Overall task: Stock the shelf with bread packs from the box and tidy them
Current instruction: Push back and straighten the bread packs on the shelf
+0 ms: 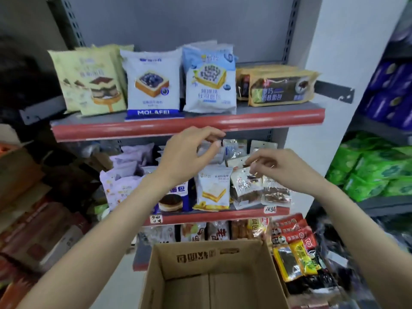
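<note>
Bread packs stand on two red-edged shelves. On the upper shelf are a yellow cake pack, a white blueberry toast pack, a pale blue toast pack and a flat chocolate bread pack. The middle shelf holds lilac packs, a dark blue pack, a white toast pack and clear snack packs. My left hand hovers before the back row, thumb and forefinger apart. My right hand pinches the top of a clear snack pack. The cardboard box below looks empty.
A lower shelf row of packs sits behind the box. Red and yellow snack packs hang at the lower right. Green packs and purple packs fill the rack on the right. Cartons are stacked on the left.
</note>
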